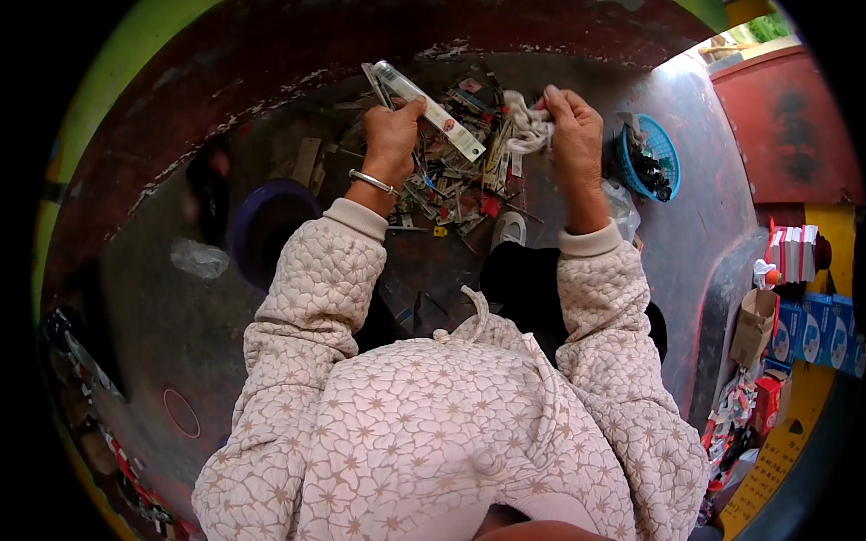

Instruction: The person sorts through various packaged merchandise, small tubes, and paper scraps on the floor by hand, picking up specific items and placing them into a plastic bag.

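- Head view: left hand closed on a long, flat, pale strip, which slants down to the right over the floor pile; a thinner, darker flat piece juts up beside it from the same grip; bracelet on that wrist.
- Right hand pinching a bunched, off-white cord – thumb uppermost, cord hanging out toward the left; palm side hidden, so cannot tell whether more is held inside; the two hands are well apart.
- Pile of mixed scraps on the floor beneath and between the hands; flat strips, thin rods, a red piece, a small yellow piece; left hand, strip and cord block parts of it.
- Near the pile's lower edge: pale shoe.
- Right side: blue basket with dark items in it; clear plastic bag just beside the right forearm, partly covered by it; farther out, cardboard box and blue boxes.
- Left side: purple basin, its lower edge overlapped by the left sleeve – contents too dark to tell; crumpled clear bag near it; thin red ring lower down on the floor.
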A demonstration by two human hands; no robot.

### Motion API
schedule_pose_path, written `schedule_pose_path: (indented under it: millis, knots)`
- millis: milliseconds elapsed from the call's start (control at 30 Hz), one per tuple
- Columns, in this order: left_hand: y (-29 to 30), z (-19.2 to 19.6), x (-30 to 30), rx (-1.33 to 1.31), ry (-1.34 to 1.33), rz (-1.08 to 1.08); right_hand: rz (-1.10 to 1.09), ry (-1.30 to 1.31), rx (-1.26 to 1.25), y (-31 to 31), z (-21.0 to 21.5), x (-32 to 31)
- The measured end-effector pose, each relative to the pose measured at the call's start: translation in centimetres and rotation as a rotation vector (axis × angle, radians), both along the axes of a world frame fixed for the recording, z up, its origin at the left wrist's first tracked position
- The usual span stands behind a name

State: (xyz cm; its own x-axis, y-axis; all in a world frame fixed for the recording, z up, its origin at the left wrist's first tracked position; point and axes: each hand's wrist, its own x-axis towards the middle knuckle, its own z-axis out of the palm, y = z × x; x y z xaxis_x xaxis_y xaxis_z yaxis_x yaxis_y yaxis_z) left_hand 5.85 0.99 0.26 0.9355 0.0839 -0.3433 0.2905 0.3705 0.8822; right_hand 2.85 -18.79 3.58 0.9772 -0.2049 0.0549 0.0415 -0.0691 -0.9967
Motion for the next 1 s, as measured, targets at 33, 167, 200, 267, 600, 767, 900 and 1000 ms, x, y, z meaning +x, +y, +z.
schedule_pose_path:
  millis: [33,167,200,267,600,767,900,1000]
  knots:
    - [-0.5,-0.1,-0.2,-0.006,0.000,0.006,-0.019,-0.077,-0.071,1.6,0.5,-0.3]
    - [0.2,-1.0,0.3,-0.096,0.024,-0.011,0.195,-0.169,-0.669,4.8,-1.5,-1.3]
    - [0.7,-1.0,0.6,-0.131,0.025,-0.013,0.218,-0.063,-0.794,4.0,-1.9,-1.1]
    - [1.8,-0.7,1.0,-0.205,0.013,0.000,0.271,0.138,-1.045,1.2,-1.9,-0.8]
    - [-0.3,1.4,-2.6,-0.262,-0.069,-0.734,0.572,0.354,0.796,1.1,0.4,0.6]
    - [-0.6,2.3,-3.1,-0.198,-0.012,-0.859,0.498,0.380,0.616,0.5,0.1,1.0]
    - [-0.9,1.9,-2.7,-0.208,0.062,-0.728,0.308,0.348,0.330,0.2,-1.0,1.5]
    - [-0.9,1.2,-2.6,-0.176,0.009,-0.697,0.202,0.284,0.199,0.8,-1.1,1.4]
